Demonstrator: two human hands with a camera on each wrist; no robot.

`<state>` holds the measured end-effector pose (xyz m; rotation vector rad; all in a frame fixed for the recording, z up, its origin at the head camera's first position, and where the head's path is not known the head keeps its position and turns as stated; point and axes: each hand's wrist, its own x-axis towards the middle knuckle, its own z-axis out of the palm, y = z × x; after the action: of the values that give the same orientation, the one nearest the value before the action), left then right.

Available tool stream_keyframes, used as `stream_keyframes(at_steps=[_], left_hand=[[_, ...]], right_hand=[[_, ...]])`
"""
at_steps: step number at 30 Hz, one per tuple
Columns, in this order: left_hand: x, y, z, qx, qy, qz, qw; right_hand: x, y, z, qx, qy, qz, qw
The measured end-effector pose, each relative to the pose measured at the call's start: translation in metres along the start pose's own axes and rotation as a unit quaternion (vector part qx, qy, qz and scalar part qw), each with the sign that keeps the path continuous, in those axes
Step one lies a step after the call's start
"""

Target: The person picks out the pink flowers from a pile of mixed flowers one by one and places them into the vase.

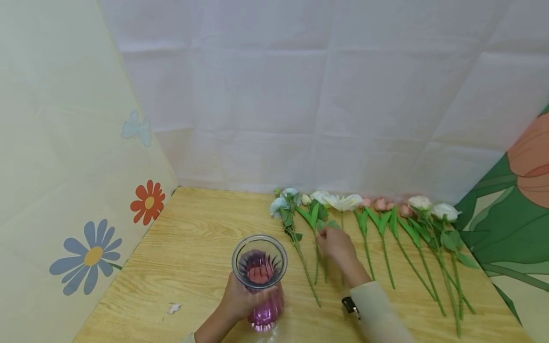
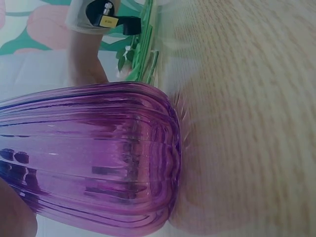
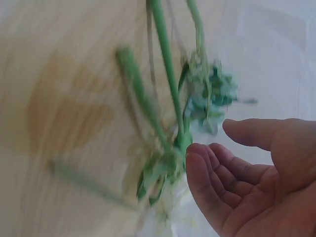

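Note:
My left hand [image 1: 243, 297] grips a purple ribbed glass vase [image 1: 265, 317] around its side, thumb across the front. The vase stands upright with its wide clear rim facing up; its base is at the wood surface in the left wrist view. My right hand [image 1: 339, 245] hovers at the stems of a row of flowers, near a white lily-like flower [image 1: 346, 203] and a green-leaved stem [image 1: 316, 255]. In the right wrist view, the thumb and loosely bent fingers [image 3: 200, 173] stand apart with nothing between them, beside blurred stems [image 3: 168, 74]. Left of that hand lies a pale blue flower [image 1: 279, 206].
Pink tulips [image 1: 380, 205] and white roses [image 1: 445, 211] lie farther right, stems toward me. A wooden table [image 1: 201, 224] bears everything, with a white scuffed patch [image 1: 174, 308] at left. A pale cloth [image 1: 257, 95] hangs behind; printed floral panels [image 1: 38, 166] flank the sides.

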<state>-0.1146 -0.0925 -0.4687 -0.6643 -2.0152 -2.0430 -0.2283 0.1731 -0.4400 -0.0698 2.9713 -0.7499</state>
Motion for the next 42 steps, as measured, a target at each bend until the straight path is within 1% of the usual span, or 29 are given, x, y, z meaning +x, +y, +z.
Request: stream_keyframes(at_steps=[2, 5, 9, 17, 21, 24, 28, 34, 42], left_hand=[[0.000, 0.000, 0.000, 0.000, 0.000, 0.002, 1.0000], [0.001, -0.001, -0.001, -0.003, -0.002, 0.016, 0.9999], [0.002, -0.001, -0.001, -0.005, -0.002, 0.025, 0.9997], [0.003, 0.000, -0.001, 0.011, -0.007, 0.009, 0.9999], [0.003, 0.000, -0.001, 0.005, -0.010, 0.006, 0.9999], [0.002, 0.000, -0.001, 0.005, -0.009, 0.002, 0.9999], [0.001, 0.000, -0.001, 0.011, -0.006, -0.005, 0.9999], [0.000, -0.001, -0.001, 0.018, -0.004, -0.010, 0.9998], [0.001, -0.002, -0.001, 0.011, -0.010, 0.005, 0.9999]], right_hand=[[-0.001, 0.007, -0.007, 0.002, 0.003, 0.005, 1.000], [0.000, 0.019, -0.016, 0.004, 0.004, 0.009, 1.000], [0.001, 0.036, -0.024, -0.002, -0.005, 0.024, 1.000], [-0.003, 0.065, -0.036, -0.022, -0.019, 0.052, 0.998], [-0.006, 0.075, -0.042, -0.030, -0.031, 0.072, 0.996], [-0.008, 0.084, -0.045, -0.041, -0.035, 0.077, 0.996], [-0.011, 0.095, -0.046, -0.050, -0.037, 0.071, 0.995], [-0.015, 0.104, -0.045, -0.039, -0.056, 0.083, 0.994], [-0.021, 0.106, -0.040, -0.042, -0.054, 0.083, 0.994]])
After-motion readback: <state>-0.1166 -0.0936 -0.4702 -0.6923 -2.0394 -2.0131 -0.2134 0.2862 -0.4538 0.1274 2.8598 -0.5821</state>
